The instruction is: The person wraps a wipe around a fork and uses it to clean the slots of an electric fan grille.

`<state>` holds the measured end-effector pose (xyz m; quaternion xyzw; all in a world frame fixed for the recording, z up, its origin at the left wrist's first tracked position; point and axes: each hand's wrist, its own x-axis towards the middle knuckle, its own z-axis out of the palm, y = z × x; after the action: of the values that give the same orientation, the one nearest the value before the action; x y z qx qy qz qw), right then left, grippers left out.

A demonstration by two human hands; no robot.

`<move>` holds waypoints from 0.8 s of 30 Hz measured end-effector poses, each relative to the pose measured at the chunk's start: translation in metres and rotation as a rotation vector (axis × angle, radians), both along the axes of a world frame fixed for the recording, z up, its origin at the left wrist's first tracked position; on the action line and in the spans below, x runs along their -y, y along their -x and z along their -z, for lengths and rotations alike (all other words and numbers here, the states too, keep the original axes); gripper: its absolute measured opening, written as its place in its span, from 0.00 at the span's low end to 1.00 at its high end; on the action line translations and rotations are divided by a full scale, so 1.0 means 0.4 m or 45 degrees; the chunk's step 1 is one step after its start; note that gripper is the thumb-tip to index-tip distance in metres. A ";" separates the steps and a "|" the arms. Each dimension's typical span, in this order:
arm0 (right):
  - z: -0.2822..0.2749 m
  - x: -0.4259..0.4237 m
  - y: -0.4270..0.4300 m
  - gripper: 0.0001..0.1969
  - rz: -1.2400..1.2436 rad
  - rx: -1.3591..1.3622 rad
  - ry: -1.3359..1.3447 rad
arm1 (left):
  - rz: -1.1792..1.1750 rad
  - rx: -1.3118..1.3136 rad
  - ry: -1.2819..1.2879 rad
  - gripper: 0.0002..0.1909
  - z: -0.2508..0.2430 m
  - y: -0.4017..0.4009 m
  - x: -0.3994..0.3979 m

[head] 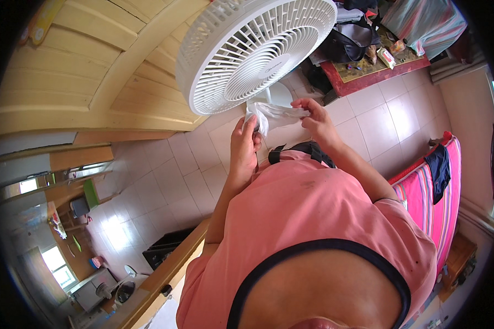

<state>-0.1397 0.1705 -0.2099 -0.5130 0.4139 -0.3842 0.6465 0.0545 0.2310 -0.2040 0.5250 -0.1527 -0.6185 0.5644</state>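
Both of my hands are in front of my chest, on a thin white piece of material (271,113), perhaps a plastic bag or cloth. My left hand (245,142) grips its bunched end, and something dark shows between the fingers. My right hand (315,119) pinches the other end, so the material stretches between the two hands. Just beyond them stands a white electric fan (267,66), its round grille tilted upward and its base on the tiled floor.
A yellowish wooden door (61,78) is at the upper left. At the upper right, a red-edged table (378,80) bears a black bag (348,43) and a wipes pack (386,58). A bed with a pink striped cover (420,197) lies at the right.
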 end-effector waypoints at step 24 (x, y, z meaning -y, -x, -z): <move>-0.045 0.104 -0.082 0.16 -0.151 0.737 -0.752 | 0.414 0.138 0.046 0.15 -0.055 -0.101 0.001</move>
<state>-0.1070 0.1288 -0.1921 -0.1991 0.2772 -0.3395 0.8765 0.0948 0.2304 -0.1820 0.5157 -0.2770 -0.6694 0.4574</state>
